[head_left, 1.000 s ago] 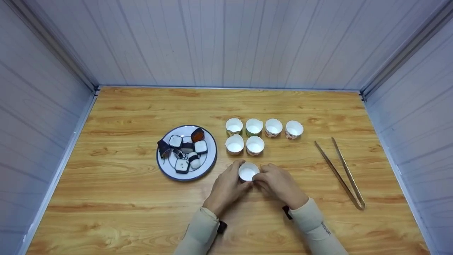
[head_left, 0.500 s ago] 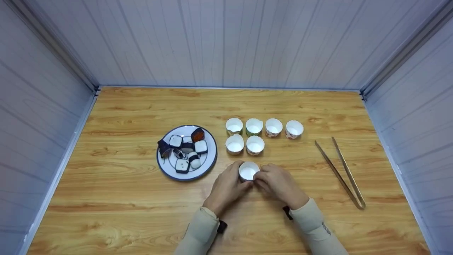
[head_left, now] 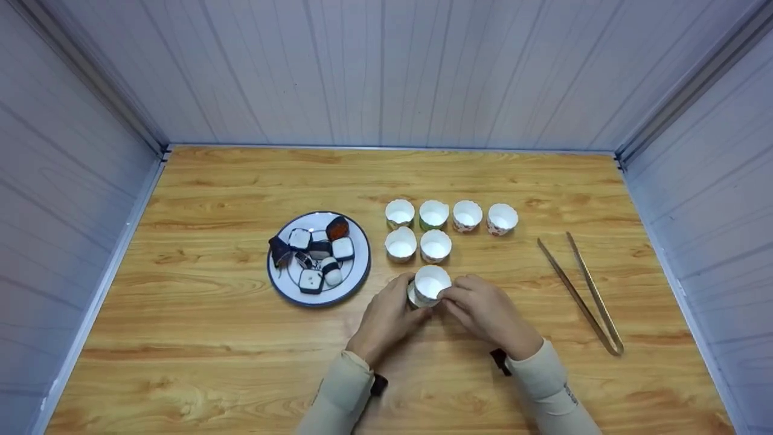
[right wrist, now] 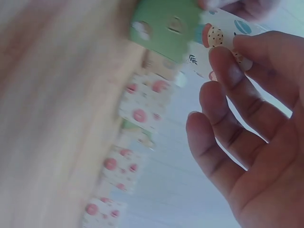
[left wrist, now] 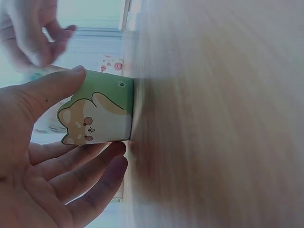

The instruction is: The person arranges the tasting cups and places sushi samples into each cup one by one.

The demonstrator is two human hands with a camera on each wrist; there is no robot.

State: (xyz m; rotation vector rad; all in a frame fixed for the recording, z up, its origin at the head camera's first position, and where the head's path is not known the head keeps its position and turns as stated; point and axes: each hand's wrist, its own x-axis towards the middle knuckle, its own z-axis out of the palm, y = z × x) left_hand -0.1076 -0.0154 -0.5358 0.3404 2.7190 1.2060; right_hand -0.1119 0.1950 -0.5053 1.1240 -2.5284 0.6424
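My left hand [head_left: 386,317] grips a green paper baking cup [left wrist: 102,107] with a cartoon dog on its side, thumb on one wall and fingers round the other. Its base stands on the wooden table. Above its rim, a white paper baking cup [head_left: 433,280] printed with cupcakes is pinched by my right hand [head_left: 483,308] at its near right edge. From overhead this raised cup covers most of the green one, whose pale rim shows at the lower left. In the right wrist view the printed wall [right wrist: 216,40] lies between my thumb and fingers.
Beyond my hands, several white-lined paper cups [head_left: 435,246] stand in two rows. Left of them is a blue-rimmed plate [head_left: 356,284] bearing several sushi-like pieces [head_left: 320,249]. Metal tongs [head_left: 595,296] lie spread on the right. Panel walls [head_left: 380,72] border the table.
The white printed cup has come up out of the green cup, moving slightly away and right with my right hand. My left hand has stayed in place.
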